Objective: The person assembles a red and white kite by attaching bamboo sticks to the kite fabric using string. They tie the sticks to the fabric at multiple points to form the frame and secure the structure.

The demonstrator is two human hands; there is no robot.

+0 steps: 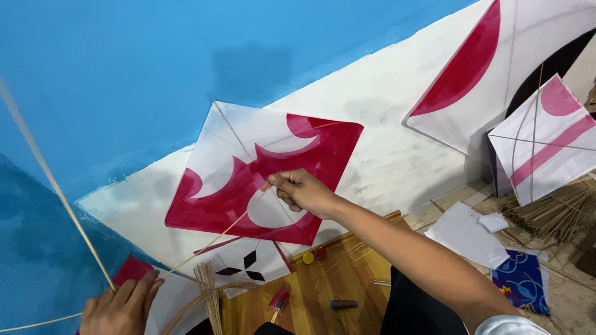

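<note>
a: your right hand (301,189) is pinched shut on the thin bamboo stick (214,239), right in front of the red and white kite (264,177) leaning on the wall. that stick runs down and left from your fingers toward your other hand.

b: and the left?

a: your left hand (121,307) is curled closed around a longer bamboo stick (56,186) that rises up and away past the blue wall (124,68). the kite sits beyond your right hand, well apart from your left.

b: so what could go wrong?

a: as i judge it, the paper is the weak point. the stick tip at your right fingertips is close against the kite face, and a push or slip there could poke through or crease it. a tight pinch with any bend could also snap so thin a stick.

b: anything on the left side?

a: the long stick has a lot of free length above your grip. if your wrist swings, the far end could whip about, and i can't tell what it would hit. just right of your left hand stands a bundle of sticks (208,291), easy to knock over.

b: and below?

a: beneath your right forearm, small red and yellow caps (314,255) and a blue thread spool (343,304) lie on the wooden floor (316,291); a dropped elbow could scatter them.
</note>
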